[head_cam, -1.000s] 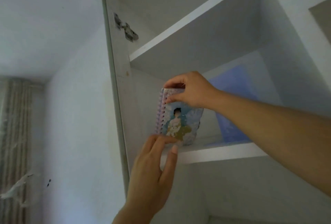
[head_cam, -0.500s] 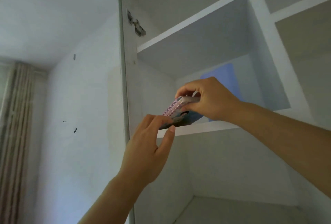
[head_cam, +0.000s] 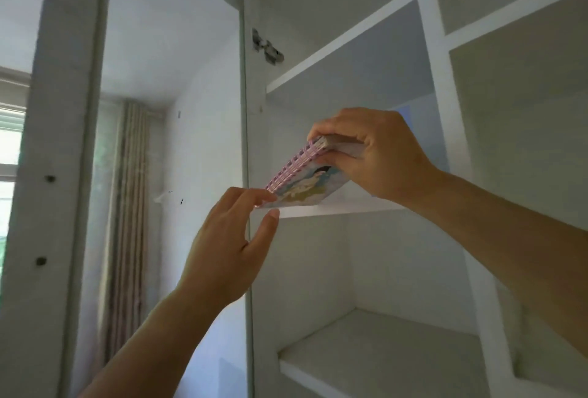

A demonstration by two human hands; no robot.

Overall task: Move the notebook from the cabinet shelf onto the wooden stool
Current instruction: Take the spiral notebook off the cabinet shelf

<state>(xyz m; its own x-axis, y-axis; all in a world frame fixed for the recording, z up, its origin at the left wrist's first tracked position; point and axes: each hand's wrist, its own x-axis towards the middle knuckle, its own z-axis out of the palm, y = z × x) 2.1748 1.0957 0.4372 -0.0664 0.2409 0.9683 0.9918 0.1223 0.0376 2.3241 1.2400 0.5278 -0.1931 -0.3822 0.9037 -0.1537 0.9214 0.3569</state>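
At the front edge of the cabinet shelf [head_cam: 343,208], toward its left end, the notebook [head_cam: 302,182] is tilted with its lower edge at or just above the shelf lip; contact with the shelf cannot be confirmed. The pink spiral binding runs along the long axis, from lower left to upper right. The illustrated cover faces down and toward the camera.

The right hand [head_cam: 375,155] grasps the upper end of the notebook: fingers curl over the top edge and the thumb presses the cover from below. This grip is clenched on the notebook and appears to carry most of its weight.

The left hand [head_cam: 229,245] is raised below and to the left. Its fingertips [head_cam: 267,198] touch the lower left corner near the end of the spiral; the thumb extends beneath the edge. This grip is not closed around the notebook; it supports or steadies the corner.

Key relation: the notebook lies up and to the right of the left hand and directly within the right hand. The right hand is the nearer and controlling one. Judgement: withdrawal should follow the long axis, down and to the left, clear of the shelf lip and of the open door frame [head_cam: 246,143] just beside the left hand. The wooden stool is not in view.
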